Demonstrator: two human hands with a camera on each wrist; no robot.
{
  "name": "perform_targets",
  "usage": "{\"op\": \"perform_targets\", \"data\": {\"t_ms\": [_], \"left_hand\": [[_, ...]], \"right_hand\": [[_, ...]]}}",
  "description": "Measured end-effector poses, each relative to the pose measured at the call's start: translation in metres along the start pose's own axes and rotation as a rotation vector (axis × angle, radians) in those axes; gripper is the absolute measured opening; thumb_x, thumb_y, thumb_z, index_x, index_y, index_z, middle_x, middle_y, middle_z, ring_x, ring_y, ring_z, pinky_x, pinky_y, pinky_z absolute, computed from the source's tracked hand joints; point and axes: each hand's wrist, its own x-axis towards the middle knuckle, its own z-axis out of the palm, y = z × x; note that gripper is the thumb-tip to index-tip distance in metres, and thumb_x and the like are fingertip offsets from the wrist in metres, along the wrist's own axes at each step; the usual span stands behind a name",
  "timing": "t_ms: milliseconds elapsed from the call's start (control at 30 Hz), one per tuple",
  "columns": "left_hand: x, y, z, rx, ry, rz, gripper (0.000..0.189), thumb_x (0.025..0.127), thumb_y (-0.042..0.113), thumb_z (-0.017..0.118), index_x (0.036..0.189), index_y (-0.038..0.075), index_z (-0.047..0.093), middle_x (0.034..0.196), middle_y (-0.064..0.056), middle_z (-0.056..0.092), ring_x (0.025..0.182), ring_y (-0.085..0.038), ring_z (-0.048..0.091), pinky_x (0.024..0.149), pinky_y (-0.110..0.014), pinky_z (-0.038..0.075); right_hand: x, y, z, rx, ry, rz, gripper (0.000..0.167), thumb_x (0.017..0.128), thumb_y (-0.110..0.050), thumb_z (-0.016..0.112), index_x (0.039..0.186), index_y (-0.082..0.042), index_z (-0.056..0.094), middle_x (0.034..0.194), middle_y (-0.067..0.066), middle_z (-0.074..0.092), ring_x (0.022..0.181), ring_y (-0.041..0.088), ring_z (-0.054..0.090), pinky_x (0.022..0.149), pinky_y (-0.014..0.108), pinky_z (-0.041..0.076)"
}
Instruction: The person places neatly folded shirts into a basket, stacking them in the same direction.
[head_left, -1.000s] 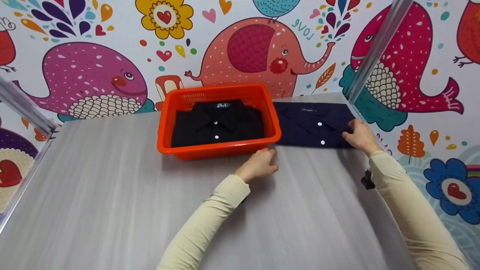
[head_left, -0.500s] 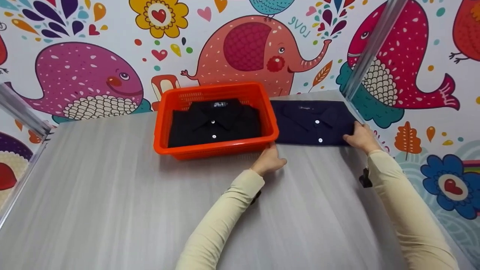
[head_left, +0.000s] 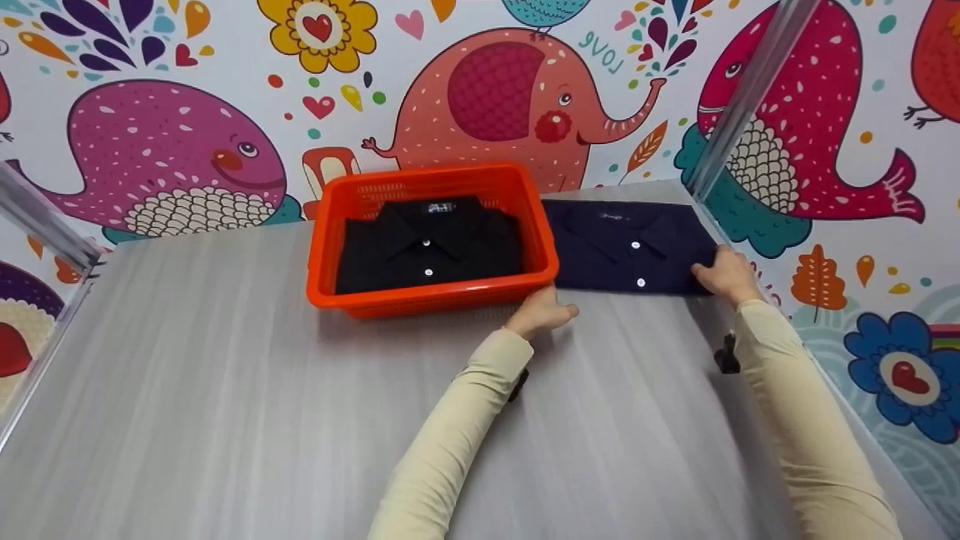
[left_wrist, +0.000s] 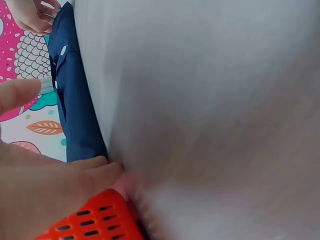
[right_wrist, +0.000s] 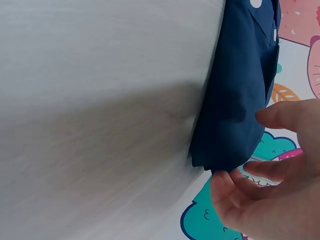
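Observation:
A folded navy shirt (head_left: 600, 259) with white buttons lies on the table, to the right of an orange plastic basket (head_left: 420, 292). Inside the basket is a folded black shirt (head_left: 472, 251). My left hand (head_left: 541, 311) is at the basket's front right corner. In the left wrist view its fingers (left_wrist: 102, 170) reach between the basket's wall and the navy shirt's left end, thumb raised away. At the other end of this shirt is my right hand (head_left: 727, 276). Its fingertips (right_wrist: 222, 182) touch the end's lower edge, while the thumb stays over the top side with a wide gap.
The grey table (head_left: 247, 390) extends in front of the basket and toward the left. A wall with a painted elephant (head_left: 495, 97) stands right behind the basket. Metal corner posts (head_left: 750, 105) rise at the table's back corners, with a printed side wall close beyond my right hand.
My left hand has moved right and forward, from below the basket's rim to its corner beside the navy shirt. The right hand has shifted only slightly at the shirt's right end.

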Motion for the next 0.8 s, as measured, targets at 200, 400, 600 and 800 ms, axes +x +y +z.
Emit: {"op": "perform_targets", "data": {"t_ms": [200,400,600,800], "left_hand": [[-0.003,0.001,0.0,0.096,0.01,-0.009,0.073,0.09,0.015,0.059,0.149,-0.006,0.021,0.148,-0.019,0.037,0.134,-0.026,0.037,0.108,-0.03,0.029],[-0.005,0.004,0.001,0.08,0.026,-0.054,0.068,0.093,0.016,0.057,0.148,-0.007,0.025,0.145,-0.02,0.04,0.133,-0.026,0.038,0.107,-0.031,0.031],[-0.009,0.011,0.002,0.06,0.015,-0.122,0.058,0.099,0.03,0.052,0.141,-0.008,0.041,0.141,-0.019,0.047,0.125,-0.027,0.047,0.102,-0.035,0.038],[-0.007,0.012,0.004,-0.027,0.002,-0.251,0.048,0.1,0.036,0.049,0.122,-0.006,0.054,0.074,-0.008,0.058,0.059,-0.016,0.053,0.059,-0.027,0.045]], "right_hand": [[-0.003,0.004,-0.002,-0.019,-0.007,-0.014,0.067,0.095,-0.022,0.049,0.129,0.03,0.025,0.125,0.052,0.03,0.119,0.061,0.031,0.1,0.065,0.026],[-0.007,0.005,-0.008,-0.042,-0.029,-0.006,0.07,0.095,-0.03,0.053,0.126,0.029,0.033,0.124,0.049,0.037,0.114,0.057,0.039,0.099,0.064,0.03],[-0.011,0.011,-0.015,-0.063,-0.081,0.037,0.077,0.092,-0.039,0.06,0.127,0.026,0.037,0.124,0.045,0.042,0.105,0.05,0.047,0.096,0.062,0.036],[-0.012,0.013,-0.015,-0.079,-0.113,-0.015,0.066,0.092,-0.024,0.06,0.126,0.027,0.038,0.124,0.046,0.042,0.109,0.053,0.046,0.097,0.062,0.035]]}}
